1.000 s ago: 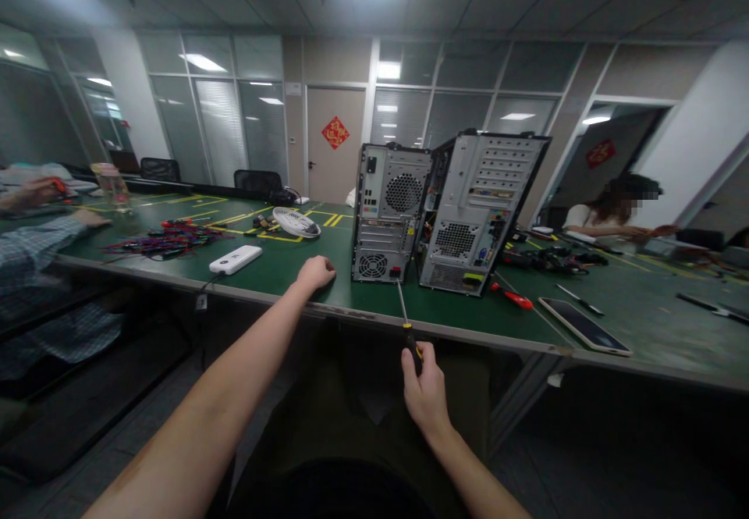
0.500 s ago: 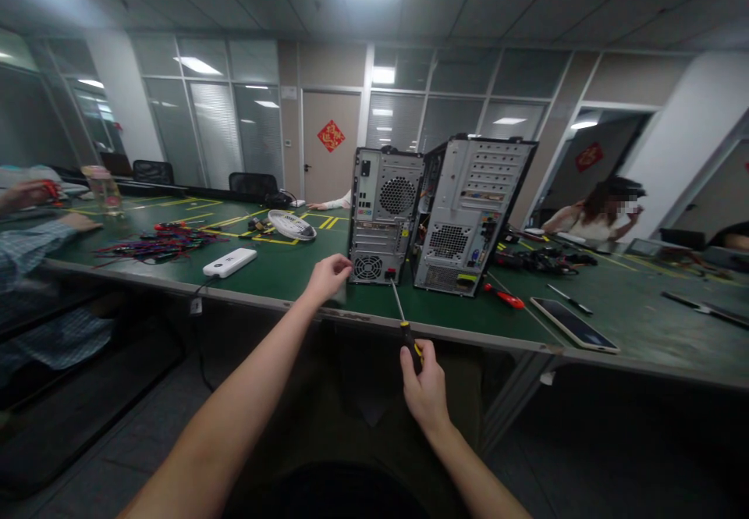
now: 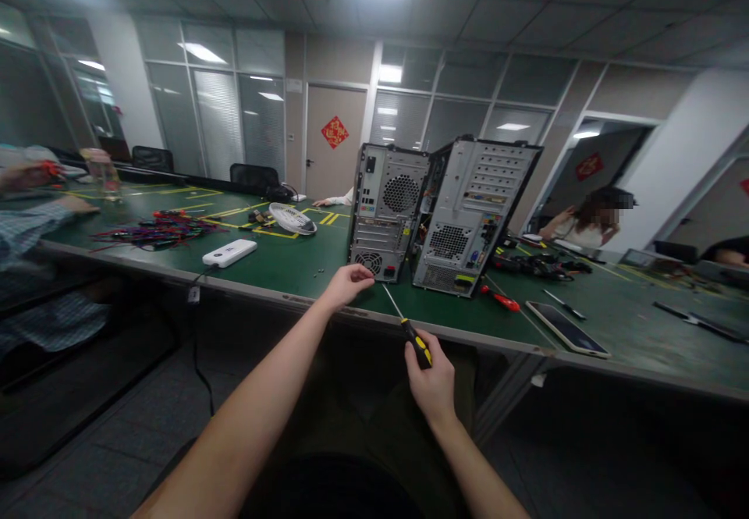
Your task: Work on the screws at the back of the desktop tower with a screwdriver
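My right hand (image 3: 431,375) is wrapped round the black and yellow handle of a screwdriver (image 3: 412,335). Its thin shaft points up and left, with the tip close to the bottom edge of a computer case (image 3: 383,234). The case stands upright, its rear panel with fan grilles facing me. My left hand (image 3: 348,285) is in front of the lower left of that panel, fingertips pinched near the screwdriver tip; anything between them is too small to make out. A few tiny pieces, perhaps screws (image 3: 319,271), lie on the green tabletop left of the case.
A second computer case (image 3: 456,246) stands close on the right. Beyond it lie a red-handled tool (image 3: 500,298), a phone (image 3: 566,328) and black cables (image 3: 538,263). Leftward are a white power strip (image 3: 230,253), coloured wires (image 3: 155,232) and a white oval frame (image 3: 292,219). Other people sit around the table.
My left hand has moved right, along the case's lower edge. The screwdriver tip has shifted left and down from beside the red socket, and tiny pieces now show on the tabletop.
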The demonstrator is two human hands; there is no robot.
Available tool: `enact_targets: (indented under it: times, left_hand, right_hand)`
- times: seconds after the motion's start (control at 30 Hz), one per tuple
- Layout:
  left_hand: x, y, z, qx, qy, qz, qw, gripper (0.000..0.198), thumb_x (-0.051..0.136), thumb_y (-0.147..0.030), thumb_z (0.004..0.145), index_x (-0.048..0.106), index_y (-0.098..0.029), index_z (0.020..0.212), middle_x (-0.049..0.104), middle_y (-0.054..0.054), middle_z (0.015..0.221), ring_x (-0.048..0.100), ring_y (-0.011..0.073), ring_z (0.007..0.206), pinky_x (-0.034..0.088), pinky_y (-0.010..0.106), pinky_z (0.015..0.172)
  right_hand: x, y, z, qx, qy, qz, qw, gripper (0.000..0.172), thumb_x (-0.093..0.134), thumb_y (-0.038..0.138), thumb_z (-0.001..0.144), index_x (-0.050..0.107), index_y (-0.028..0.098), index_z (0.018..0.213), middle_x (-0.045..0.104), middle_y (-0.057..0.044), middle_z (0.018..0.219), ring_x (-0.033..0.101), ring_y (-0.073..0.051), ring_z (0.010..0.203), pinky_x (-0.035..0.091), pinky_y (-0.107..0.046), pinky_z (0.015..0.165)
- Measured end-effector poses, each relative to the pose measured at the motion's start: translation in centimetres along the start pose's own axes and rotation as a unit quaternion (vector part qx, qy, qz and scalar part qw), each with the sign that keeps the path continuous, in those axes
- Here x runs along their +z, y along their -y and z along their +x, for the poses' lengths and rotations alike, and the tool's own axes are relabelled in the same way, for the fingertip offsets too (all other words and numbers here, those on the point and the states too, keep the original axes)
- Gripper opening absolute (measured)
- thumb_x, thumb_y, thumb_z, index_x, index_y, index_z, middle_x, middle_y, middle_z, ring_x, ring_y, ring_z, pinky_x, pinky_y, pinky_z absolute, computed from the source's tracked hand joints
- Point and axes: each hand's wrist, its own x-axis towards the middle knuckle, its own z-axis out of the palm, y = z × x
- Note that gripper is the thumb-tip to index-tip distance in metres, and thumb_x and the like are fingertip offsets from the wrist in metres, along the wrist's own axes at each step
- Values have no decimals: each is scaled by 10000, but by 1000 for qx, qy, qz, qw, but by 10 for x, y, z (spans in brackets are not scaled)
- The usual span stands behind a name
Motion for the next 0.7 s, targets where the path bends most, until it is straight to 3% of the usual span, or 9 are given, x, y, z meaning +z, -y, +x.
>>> enact_targets:
  times: [0.23, 0.7]
  left_hand:
    - [-2, -3, 0, -12, 31, -7, 999, 282, 836, -329, 703, 784, -145, 911, 773, 84, 917, 689, 197, 868, 501, 346, 899]
    - [-3, -7, 1, -30, 96, -11, 995, 324, 837, -368, 713, 789, -136, 933, 771, 86, 916, 682, 198, 873, 483, 351, 921]
  right_hand:
    - [3, 0, -2, -33, -20, -6, 999, 261, 607, 303, 939, 665, 205, 1173, 728, -84, 1100, 703, -232, 1010, 554, -365, 923]
    - [6, -4, -4, -15, 11, 4, 1000, 283, 580, 330, 961, 654, 196, 1198, 723, -95, 1138, 698, -241, 1046, 550, -385, 950]
